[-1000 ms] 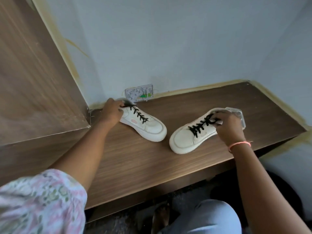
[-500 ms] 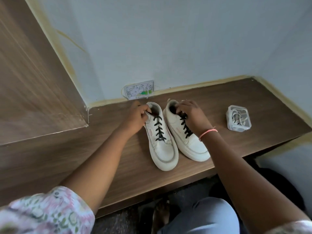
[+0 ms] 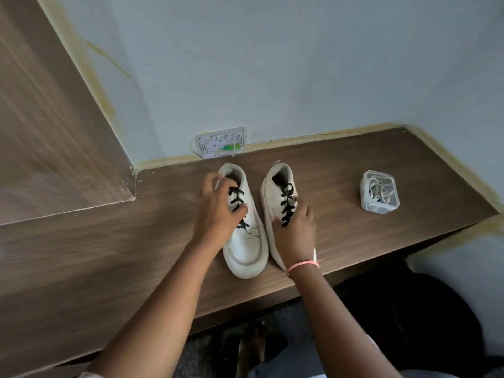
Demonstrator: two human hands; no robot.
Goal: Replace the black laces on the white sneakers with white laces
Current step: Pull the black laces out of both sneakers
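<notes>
The two shoes stand side by side on the tabletop (image 3: 354, 241), toes pointing at the person. Both have their black laces in, so the swap has not begun. This looks like the very first step: getting the shoes set and ready.

The left hand (image 3: 218, 211) rests on the left shoe (image 3: 245, 241). Its fingers curl over the side and its thumb lies on the black lace (image 3: 236, 199). I think it holds the shoe (the grip looks loose). The right hand (image 3: 296, 231) lies over the front of the right shoe (image 3: 275, 186), fingers bent round it and touching the bottom of its black lace (image 3: 287, 204). The toe of that shoe hides under the hand.

Next, I think, one hand must keep a shoe from sliding while the other finds the lace end at the top, far from the wrist, and pulls it out hole by hole. No knot or bow shows, so the ends may be tucked in.

The white laces (image 3: 380, 190) sit in a small clear box (image 3: 365, 199), off to the right of the right hand, well apart from it. Just past the left hand, on the wall, is a socket plate (image 3: 221, 143). A wood panel (image 3: 54, 132) stands far off to the left. Nothing blocks the way to the shoes or the box.
</notes>
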